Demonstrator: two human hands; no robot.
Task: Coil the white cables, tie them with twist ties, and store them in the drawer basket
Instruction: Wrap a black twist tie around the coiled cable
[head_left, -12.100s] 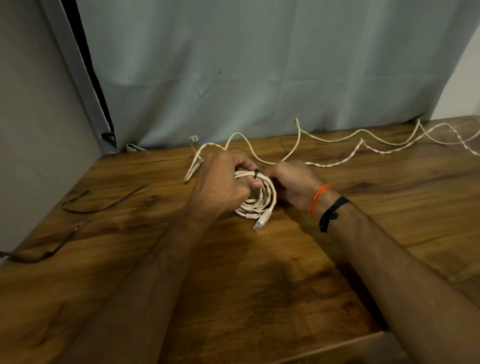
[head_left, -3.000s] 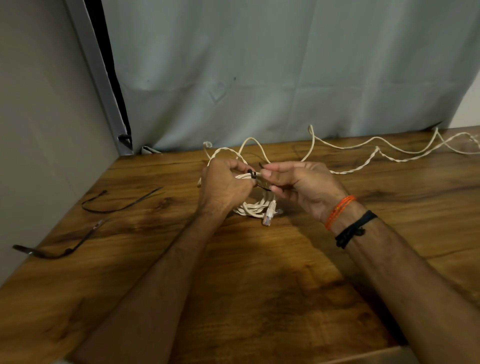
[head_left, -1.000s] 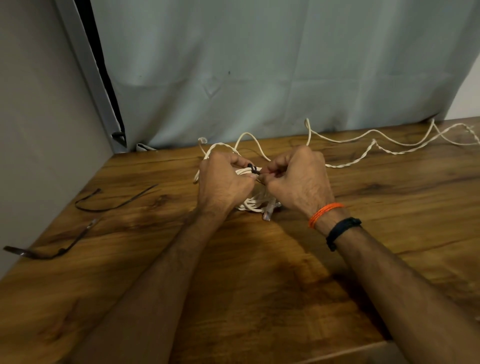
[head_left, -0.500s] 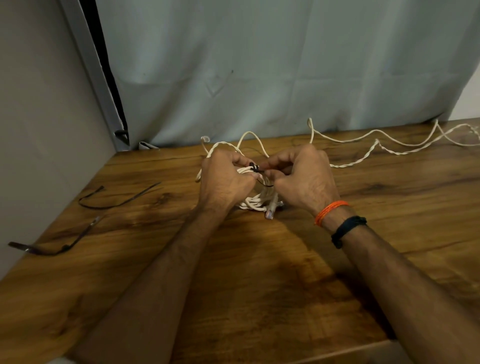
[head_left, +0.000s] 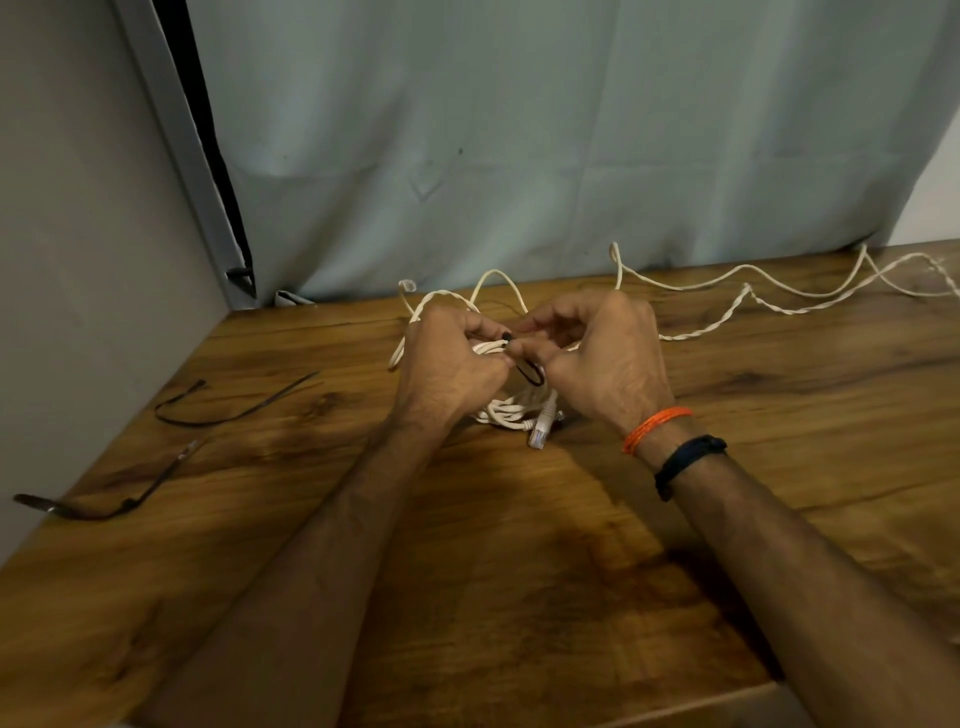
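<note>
A coiled white cable (head_left: 506, 413) lies on the wooden table (head_left: 519, 571) between my hands, its clear plug (head_left: 540, 434) pointing toward me. My left hand (head_left: 447, 364) grips the top of the coil. A black twist tie (head_left: 527, 369) is wrapped round the coil's top, and my right hand (head_left: 602, 358) pinches its loose end, which curls into a small loop. A second white cable (head_left: 753, 299) lies uncoiled along the back of the table to the right.
Two spare black ties lie at the left, one (head_left: 228, 405) farther back and one (head_left: 104, 499) near the table's left edge. A grey curtain (head_left: 519, 156) hangs behind the table, with a wall on the left.
My right hand has kept working the tie's end at the top of the coil; the end now curls in a loop below my fingers. The coil stays in place.
</note>
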